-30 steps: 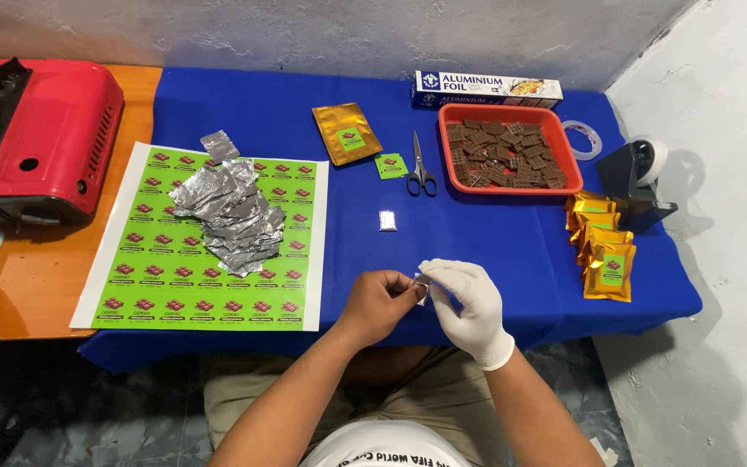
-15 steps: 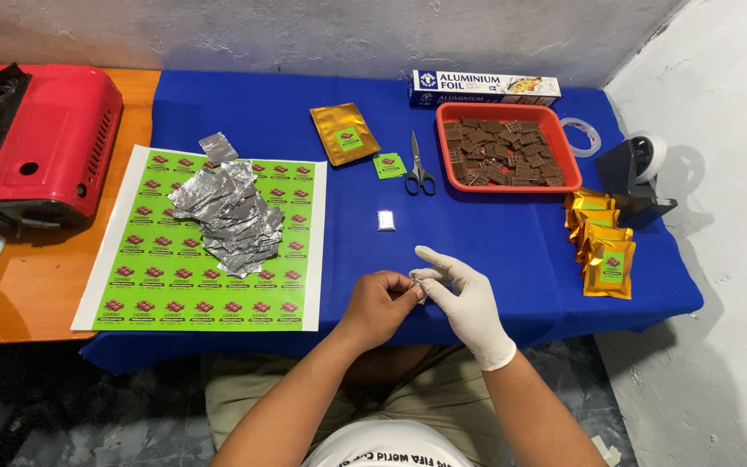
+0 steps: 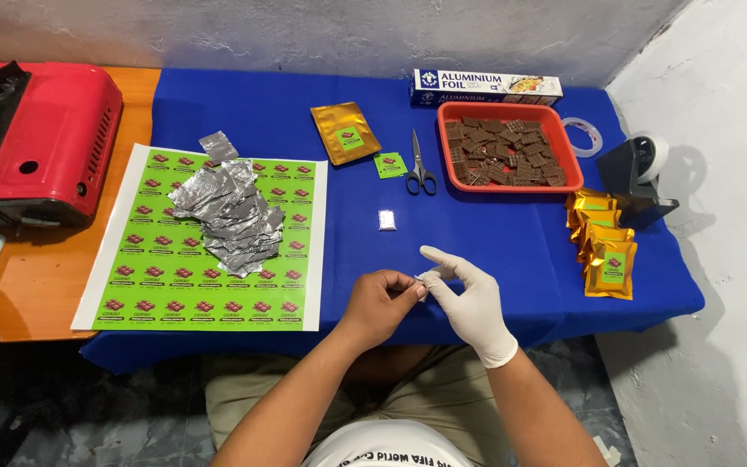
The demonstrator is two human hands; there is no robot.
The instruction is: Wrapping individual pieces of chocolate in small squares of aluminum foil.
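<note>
While pinching foil piece between both hands | red tray holding chocolate squares | resting on counter

cloth: blue
tray: red, brown pieces inside
pouches: gold, green labels
sticker sheet: bright green, rows of small brown pictures
foil pile: shiny silver
stove: red
right hand: white glove
</note>
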